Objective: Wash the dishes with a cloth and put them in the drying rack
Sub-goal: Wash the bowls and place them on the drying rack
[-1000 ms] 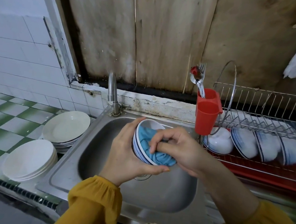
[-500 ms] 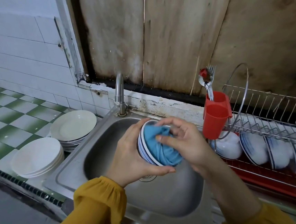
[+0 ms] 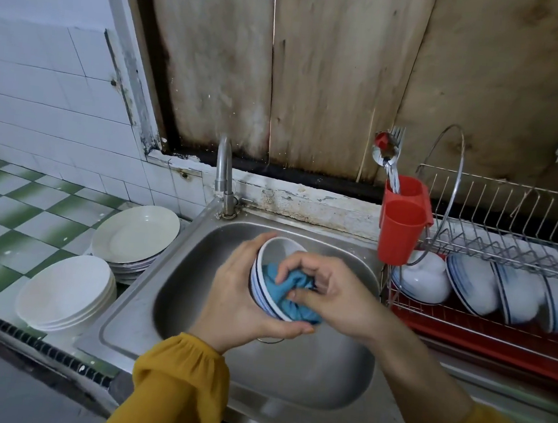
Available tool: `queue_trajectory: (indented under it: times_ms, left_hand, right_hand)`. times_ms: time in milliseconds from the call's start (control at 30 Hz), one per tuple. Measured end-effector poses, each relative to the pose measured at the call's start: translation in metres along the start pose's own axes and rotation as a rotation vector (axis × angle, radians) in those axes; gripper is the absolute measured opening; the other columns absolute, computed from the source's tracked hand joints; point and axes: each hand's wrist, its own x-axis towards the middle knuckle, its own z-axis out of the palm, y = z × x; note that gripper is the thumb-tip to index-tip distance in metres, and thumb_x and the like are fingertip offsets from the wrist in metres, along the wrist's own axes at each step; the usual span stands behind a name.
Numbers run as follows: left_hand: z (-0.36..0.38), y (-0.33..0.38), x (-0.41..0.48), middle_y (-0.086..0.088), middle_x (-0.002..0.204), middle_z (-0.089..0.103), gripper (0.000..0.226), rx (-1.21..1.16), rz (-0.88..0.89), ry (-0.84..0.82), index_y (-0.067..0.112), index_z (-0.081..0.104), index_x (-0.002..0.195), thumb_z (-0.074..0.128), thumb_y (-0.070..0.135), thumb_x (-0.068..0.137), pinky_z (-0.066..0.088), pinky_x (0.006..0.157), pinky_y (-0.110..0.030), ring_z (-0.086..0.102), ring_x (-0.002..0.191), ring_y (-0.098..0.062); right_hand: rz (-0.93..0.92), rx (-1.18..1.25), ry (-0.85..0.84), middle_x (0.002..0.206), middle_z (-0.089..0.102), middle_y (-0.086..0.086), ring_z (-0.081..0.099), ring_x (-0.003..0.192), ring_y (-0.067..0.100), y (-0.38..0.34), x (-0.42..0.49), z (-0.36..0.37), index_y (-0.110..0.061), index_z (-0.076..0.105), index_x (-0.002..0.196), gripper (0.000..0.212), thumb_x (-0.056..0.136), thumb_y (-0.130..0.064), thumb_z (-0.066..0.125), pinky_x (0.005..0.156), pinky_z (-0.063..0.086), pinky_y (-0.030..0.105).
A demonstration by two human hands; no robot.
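A steel sink (image 3: 306, 377) sits at the centre of the scene. To the sink's right, a wire drying rack (image 3: 509, 213) carries a row of blue-rimmed bowls (image 3: 471, 288) tipped on edge. On the counter to the sink's left, two stacks of white plates (image 3: 135, 235) appear to await their turn.

Above the sink's basin, the person's left hand (image 3: 238, 296) grasps a blue-banded bowl (image 3: 277, 248) from behind. Its fingers wrap the outer wall, its thumb hooks under the lower rim, and the bowl's mouth is tilted toward the right hand. The right hand (image 3: 334, 295) is clenched round a bunched blue cloth (image 3: 294, 288) and presses it into the bowl's lower inside.

The step in hand looks like wiping the interior. To do it well, the bowl should stay over the sink so that drips fall into the basin. The left hand's grip needs to be firm, since the glaze is likely slick. The left hand should turn the bowl so the cloth sweeps the whole inner wall, the rim and then the outside. After that the bowl can be slotted on edge among those in the rack to the sink's right.
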Motion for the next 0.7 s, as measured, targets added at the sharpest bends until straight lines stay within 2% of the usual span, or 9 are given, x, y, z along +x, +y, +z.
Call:
queue_trajectory:
  times_ms: [67, 100, 233, 300, 367, 467, 533, 600, 700]
  left_hand:
    - [-0.001, 0.0, -0.004, 0.007, 0.127, 0.057, 0.106, 0.029, 0.01, -0.029, 0.025, 0.046, 0.135, 0.087, 0.063, 0.045, 0.05, 0.098, -0.044, 0.057, 0.118, -0.016]
    - [0.001, 0.002, -0.006, 0.008, 0.126, 0.057, 0.105, 0.019, -0.006, -0.027, 0.026, 0.046, 0.135, 0.086, 0.065, 0.046, 0.05, 0.097, -0.044, 0.057, 0.117, -0.015]
    - [0.01, 0.017, -0.006, 0.01, 0.124, 0.057, 0.1, -0.012, -0.049, -0.003, 0.032, 0.046, 0.132, 0.084, 0.067, 0.047, 0.051, 0.097, -0.042, 0.057, 0.115, -0.012]
    - [0.009, 0.018, -0.006, 0.007, 0.126, 0.057, 0.106, -0.012, -0.063, 0.002, 0.027, 0.045, 0.135, 0.084, 0.067, 0.045, 0.05, 0.099, -0.042, 0.057, 0.117, -0.013]
    - [0.003, 0.018, -0.008, 0.005, 0.127, 0.056, 0.111, 0.005, -0.057, -0.019, 0.022, 0.045, 0.137, 0.085, 0.064, 0.043, 0.048, 0.1, -0.043, 0.056, 0.118, -0.014]
    - [0.0, 0.016, -0.014, 0.005, 0.126, 0.058, 0.108, 0.008, -0.026, -0.041, 0.021, 0.048, 0.136, 0.087, 0.062, 0.044, 0.05, 0.098, -0.043, 0.057, 0.117, -0.016]
    - [0.002, 0.023, -0.019, 0.007, 0.122, 0.06, 0.101, -0.077, -0.067, -0.014, 0.028, 0.05, 0.132, 0.088, 0.061, 0.044, 0.052, 0.095, -0.039, 0.059, 0.114, -0.016]
    - [0.004, 0.031, -0.021, 0.013, 0.119, 0.062, 0.095, -0.13, -0.081, 0.001, 0.035, 0.05, 0.128, 0.088, 0.059, 0.044, 0.053, 0.094, -0.031, 0.06, 0.112, -0.013]
    - [0.003, 0.036, -0.02, 0.018, 0.116, 0.062, 0.091, -0.169, -0.059, 0.034, 0.036, 0.049, 0.126, 0.089, 0.05, 0.045, 0.049, 0.09, -0.017, 0.06, 0.112, -0.008]
  right_hand:
    - [0.018, -0.028, -0.132, 0.082, 0.066, -0.014, 0.061, 0.085, -0.001, -0.004, -0.002, -0.014, -0.017, 0.062, 0.085, 0.043, 0.079, 0.025, 0.056, 0.078, 0.048, 0.015]
    - [0.023, -0.065, -0.07, 0.082, 0.066, -0.013, 0.062, 0.085, -0.002, -0.003, 0.0, -0.018, -0.018, 0.062, 0.083, 0.043, 0.078, 0.025, 0.056, 0.078, 0.048, 0.015]
    - [0.075, 0.064, 0.47, 0.084, 0.069, -0.007, 0.066, 0.088, 0.01, 0.006, 0.01, -0.007, -0.022, 0.062, 0.082, 0.035, 0.085, 0.013, 0.061, 0.077, 0.056, 0.027]
    - [0.008, 0.101, 0.355, 0.079, 0.068, -0.013, 0.064, 0.086, 0.003, 0.006, 0.007, 0.001, -0.02, 0.06, 0.082, 0.039, 0.082, 0.019, 0.059, 0.076, 0.052, 0.02]
    - [-0.071, 0.052, 0.031, 0.078, 0.065, -0.015, 0.06, 0.08, -0.001, 0.002, -0.003, -0.003, -0.017, 0.059, 0.081, 0.043, 0.077, 0.025, 0.053, 0.075, 0.047, 0.015]
    - [-0.09, -0.241, -0.261, 0.078, 0.063, -0.013, 0.059, 0.077, 0.003, -0.012, -0.009, -0.025, -0.019, 0.062, 0.077, 0.044, 0.065, 0.019, 0.044, 0.072, 0.047, 0.019]
    - [-0.204, -0.627, -0.247, 0.082, 0.065, -0.011, 0.061, 0.079, 0.009, -0.016, -0.009, -0.035, -0.02, 0.066, 0.078, 0.038, 0.064, 0.009, 0.046, 0.07, 0.051, 0.031]
    - [-0.433, -0.931, -0.115, 0.089, 0.067, -0.004, 0.061, 0.083, 0.015, -0.014, -0.009, -0.035, -0.019, 0.07, 0.082, 0.032, 0.07, 0.001, 0.048, 0.065, 0.052, 0.035]
    - [-0.457, -0.891, -0.049, 0.098, 0.067, 0.0, 0.06, 0.091, 0.016, -0.01, -0.013, -0.026, -0.017, 0.07, 0.087, 0.029, 0.074, -0.003, 0.048, 0.074, 0.051, 0.031]
